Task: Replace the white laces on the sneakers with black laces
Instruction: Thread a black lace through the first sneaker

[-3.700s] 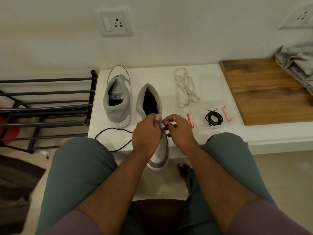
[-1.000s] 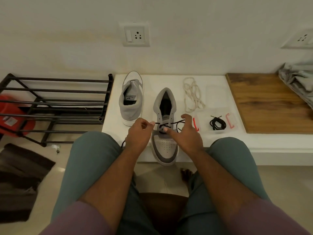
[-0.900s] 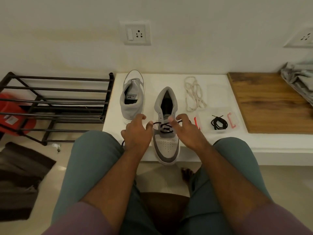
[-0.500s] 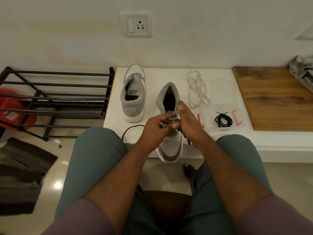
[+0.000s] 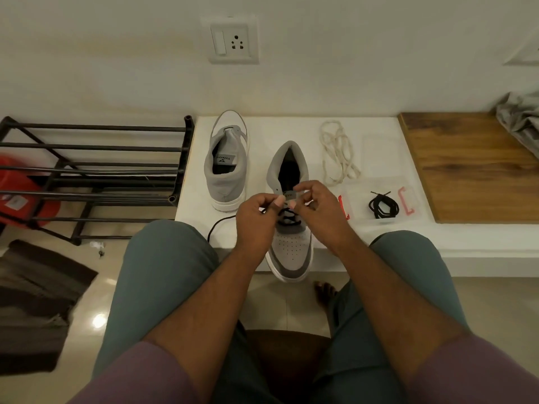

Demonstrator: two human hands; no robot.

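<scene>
White ledge (image 5: 291, 126) below the wall socket (image 5: 232, 39): both hands, crossed over the near sneaker (image 5: 290, 228) half a second ago, have drawn apart, left hand (image 5: 256, 217) and right hand (image 5: 318, 211) each pinching the black lace (image 5: 287, 221), suggesting another eyelet row is being tightened.

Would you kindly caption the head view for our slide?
Left hand and right hand thread a thin black lace through a grey-and-white sneaker on a white ledge.
</scene>
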